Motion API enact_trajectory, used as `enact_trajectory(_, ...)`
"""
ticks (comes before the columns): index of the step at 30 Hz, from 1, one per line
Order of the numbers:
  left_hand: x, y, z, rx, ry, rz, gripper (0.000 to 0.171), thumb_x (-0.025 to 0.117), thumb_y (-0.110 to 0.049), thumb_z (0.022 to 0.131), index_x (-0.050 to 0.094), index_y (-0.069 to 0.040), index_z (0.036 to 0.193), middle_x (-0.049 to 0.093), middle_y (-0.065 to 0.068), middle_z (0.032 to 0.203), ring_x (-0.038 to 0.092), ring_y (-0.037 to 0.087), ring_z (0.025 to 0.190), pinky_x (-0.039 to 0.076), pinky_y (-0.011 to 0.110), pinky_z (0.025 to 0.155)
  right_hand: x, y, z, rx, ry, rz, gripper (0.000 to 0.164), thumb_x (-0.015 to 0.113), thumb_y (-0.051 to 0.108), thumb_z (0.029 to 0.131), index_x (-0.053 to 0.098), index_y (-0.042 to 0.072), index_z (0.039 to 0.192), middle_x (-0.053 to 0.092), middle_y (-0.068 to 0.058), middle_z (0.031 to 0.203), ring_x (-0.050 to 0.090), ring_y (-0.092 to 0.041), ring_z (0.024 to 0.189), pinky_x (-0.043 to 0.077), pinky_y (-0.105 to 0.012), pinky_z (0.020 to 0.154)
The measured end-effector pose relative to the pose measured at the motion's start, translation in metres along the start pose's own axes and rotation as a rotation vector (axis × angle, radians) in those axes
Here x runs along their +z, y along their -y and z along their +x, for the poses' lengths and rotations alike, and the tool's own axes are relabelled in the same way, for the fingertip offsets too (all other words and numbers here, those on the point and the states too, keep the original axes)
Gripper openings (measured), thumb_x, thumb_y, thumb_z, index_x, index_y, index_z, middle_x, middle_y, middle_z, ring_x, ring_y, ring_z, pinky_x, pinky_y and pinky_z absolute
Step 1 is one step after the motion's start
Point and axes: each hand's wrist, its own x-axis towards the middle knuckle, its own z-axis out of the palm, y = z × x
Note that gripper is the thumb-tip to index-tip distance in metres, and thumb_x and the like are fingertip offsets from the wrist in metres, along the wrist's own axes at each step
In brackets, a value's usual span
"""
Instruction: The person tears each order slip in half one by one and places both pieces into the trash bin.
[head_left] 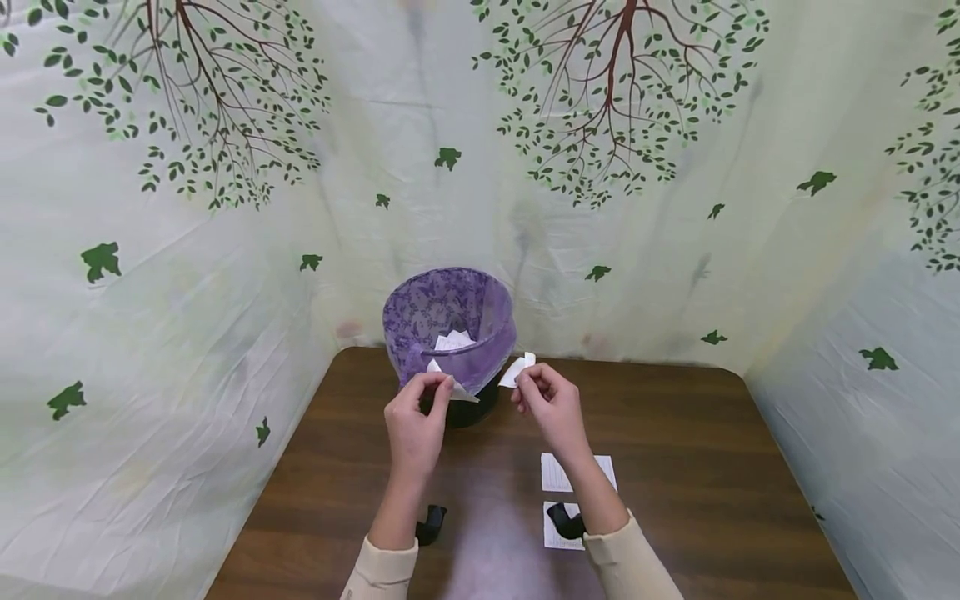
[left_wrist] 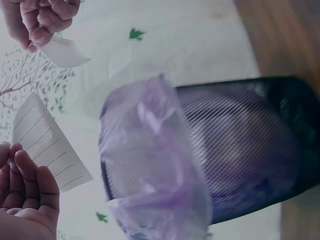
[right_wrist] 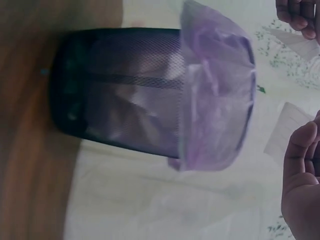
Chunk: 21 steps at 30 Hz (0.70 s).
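Tabletop point(head_left: 675, 425), wood-grain. Mesh bin point(left_wrist: 240, 145), dark, near its far edge; purple liner point(head_left: 427, 300) folded over the rim, probably against slipping. Left hand point(head_left: 416, 423), right hand point(head_left: 553, 410): each grip pinching paper, likely because it is thin. Left scrap point(left_wrist: 46, 145): white, ruled, pointed, before the bin. Right scrap point(head_left: 516, 371): white, bent, beside it.

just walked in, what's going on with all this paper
Someone's left hand pinches a lined piece of paper, and their right hand pinches another white piece. The two pieces are apart, both held near a mesh bin lined with a purple bag. White paper lies inside the bin, and two sheets lie on the table, partly hidden from the head view.
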Motion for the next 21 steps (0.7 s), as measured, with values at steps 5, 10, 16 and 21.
enact_trajectory(5,0.002,0.006,0.026,0.014,-0.023,-0.018,0.005,0.080,-0.005,0.093,0.077,-0.002,0.096,0.077,0.011,0.085,0.066,0.021,0.074,0.051,0.013,0.073,0.012,0.012,0.028,-0.068,0.032,-0.001,0.013,0.064,0.005,0.103,0.067,-0.004,0.094,0.067,-0.018,0.074,0.058,-0.009,0.058,0.052,-0.023,0.058)
enact_trajectory(10,0.003,0.013,0.048,-0.004,-0.006,-0.023,0.008,0.077,-0.009,0.097,0.077,-0.001,0.100,0.077,0.012,0.089,0.066,0.021,0.076,0.050,0.015,0.073,0.026,0.015,0.051,-0.051,0.076,0.032,0.016,0.063,0.007,0.104,0.066,-0.007,0.096,0.066,-0.007,0.073,0.056,-0.010,0.058,0.050,-0.022,0.057)
enact_trajectory(16,0.005,0.022,0.063,-0.028,0.003,0.004,0.013,0.075,-0.014,0.100,0.077,-0.002,0.101,0.077,0.013,0.089,0.066,0.021,0.075,0.048,0.014,0.072,0.038,0.008,0.072,-0.034,0.105,0.016,0.018,0.063,0.009,0.105,0.066,-0.007,0.098,0.065,0.000,0.073,0.057,-0.011,0.059,0.051,-0.029,0.058)
enact_trajectory(21,0.009,0.028,0.071,-0.064,0.015,0.010,0.016,0.073,-0.017,0.101,0.076,-0.002,0.102,0.076,0.014,0.089,0.064,0.020,0.075,0.045,0.013,0.069,0.043,0.000,0.086,-0.010,0.107,-0.003,0.017,0.064,0.012,0.104,0.067,-0.002,0.096,0.065,0.000,0.072,0.056,-0.013,0.060,0.048,-0.028,0.059)
